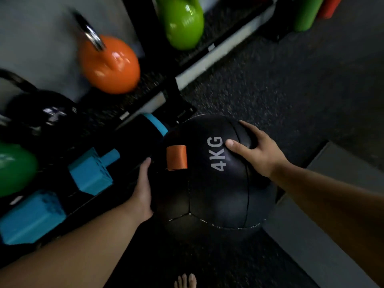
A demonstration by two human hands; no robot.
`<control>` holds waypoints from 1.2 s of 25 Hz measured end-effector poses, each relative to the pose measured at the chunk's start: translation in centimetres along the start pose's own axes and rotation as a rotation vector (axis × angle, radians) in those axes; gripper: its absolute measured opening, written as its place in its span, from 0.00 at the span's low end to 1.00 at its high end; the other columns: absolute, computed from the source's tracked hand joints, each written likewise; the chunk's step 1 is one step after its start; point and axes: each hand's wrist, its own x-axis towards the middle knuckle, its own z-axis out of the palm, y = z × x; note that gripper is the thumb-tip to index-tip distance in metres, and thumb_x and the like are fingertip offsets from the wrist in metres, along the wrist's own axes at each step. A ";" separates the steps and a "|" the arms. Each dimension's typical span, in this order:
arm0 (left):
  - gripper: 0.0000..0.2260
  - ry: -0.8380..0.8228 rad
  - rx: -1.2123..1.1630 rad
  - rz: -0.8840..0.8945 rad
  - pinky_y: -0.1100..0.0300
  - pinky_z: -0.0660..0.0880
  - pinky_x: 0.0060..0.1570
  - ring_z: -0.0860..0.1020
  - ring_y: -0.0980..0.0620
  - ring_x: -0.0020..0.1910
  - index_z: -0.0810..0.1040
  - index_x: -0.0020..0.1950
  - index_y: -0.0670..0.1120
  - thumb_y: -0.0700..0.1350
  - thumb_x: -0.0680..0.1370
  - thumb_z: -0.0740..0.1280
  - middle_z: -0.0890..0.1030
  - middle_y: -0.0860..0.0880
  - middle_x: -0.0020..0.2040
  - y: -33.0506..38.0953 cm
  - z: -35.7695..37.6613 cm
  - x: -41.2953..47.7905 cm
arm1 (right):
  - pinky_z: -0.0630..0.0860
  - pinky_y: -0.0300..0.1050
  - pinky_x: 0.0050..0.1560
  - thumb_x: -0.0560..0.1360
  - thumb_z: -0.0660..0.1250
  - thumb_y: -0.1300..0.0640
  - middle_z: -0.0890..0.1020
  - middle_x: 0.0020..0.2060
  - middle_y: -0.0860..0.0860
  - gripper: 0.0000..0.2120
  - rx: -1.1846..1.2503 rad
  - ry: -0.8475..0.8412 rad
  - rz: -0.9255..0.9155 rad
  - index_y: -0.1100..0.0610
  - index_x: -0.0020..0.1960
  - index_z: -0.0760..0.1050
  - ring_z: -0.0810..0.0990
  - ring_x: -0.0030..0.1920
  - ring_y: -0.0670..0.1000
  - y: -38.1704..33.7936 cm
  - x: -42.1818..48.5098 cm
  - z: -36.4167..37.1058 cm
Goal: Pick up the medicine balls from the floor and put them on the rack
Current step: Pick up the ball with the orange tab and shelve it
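Note:
A big black medicine ball (216,190) marked "4KG", with an orange tag, fills the middle of the view. I hold it between both hands. My left hand (143,188) presses flat against its left side. My right hand (255,148) spreads over its upper right, thumb near the lettering. A second black ball with a blue stripe (143,134) sits just left of it, on the low black rack (128,104). The rack runs diagonally from lower left to upper right.
The rack carries an orange kettlebell (110,65), a green kettlebell (185,23), a black kettlebell (43,119), another green one (14,169) and blue blocks (91,173). Dark speckled floor (280,80) lies to the right, a grey mat (311,246) at lower right. My bare toes (186,281) show below.

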 end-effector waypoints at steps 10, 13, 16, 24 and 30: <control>0.31 -0.027 -0.199 0.455 0.52 0.83 0.44 0.88 0.43 0.44 0.90 0.57 0.48 0.72 0.75 0.65 0.89 0.41 0.50 29.2 -2.8 -31.7 | 0.69 0.51 0.73 0.59 0.70 0.21 0.77 0.69 0.53 0.52 0.069 0.096 -0.471 0.43 0.77 0.68 0.76 0.69 0.51 -41.0 -5.9 -11.2; 0.27 -0.096 -0.240 0.658 0.54 0.85 0.43 0.89 0.44 0.48 0.91 0.56 0.49 0.68 0.74 0.66 0.89 0.42 0.53 36.0 -5.1 -43.9 | 0.69 0.53 0.74 0.59 0.70 0.21 0.76 0.71 0.52 0.54 0.108 0.096 -0.639 0.45 0.78 0.67 0.75 0.70 0.50 -53.8 -10.1 -13.6; 0.28 -0.073 -0.236 0.862 0.55 0.84 0.43 0.89 0.44 0.51 0.90 0.57 0.49 0.68 0.74 0.67 0.88 0.41 0.57 40.1 -8.1 -55.0 | 0.67 0.53 0.75 0.56 0.68 0.18 0.75 0.72 0.53 0.59 0.135 0.072 -0.805 0.49 0.79 0.66 0.74 0.71 0.51 -65.1 -13.9 -14.3; 0.27 0.186 -0.343 1.224 0.61 0.83 0.41 0.89 0.48 0.49 0.92 0.51 0.51 0.66 0.81 0.59 0.90 0.45 0.53 45.4 -22.6 -77.6 | 0.68 0.50 0.74 0.58 0.68 0.18 0.72 0.74 0.52 0.57 0.229 -0.070 -1.171 0.46 0.80 0.64 0.73 0.72 0.51 -88.2 -24.7 -8.1; 0.34 0.470 -0.406 1.279 0.53 0.81 0.49 0.87 0.42 0.54 0.88 0.63 0.49 0.71 0.67 0.72 0.88 0.42 0.58 49.0 -36.6 -85.7 | 0.71 0.44 0.66 0.60 0.68 0.19 0.75 0.71 0.52 0.53 0.354 -0.117 -1.297 0.45 0.78 0.66 0.75 0.67 0.49 -100.3 -27.4 4.2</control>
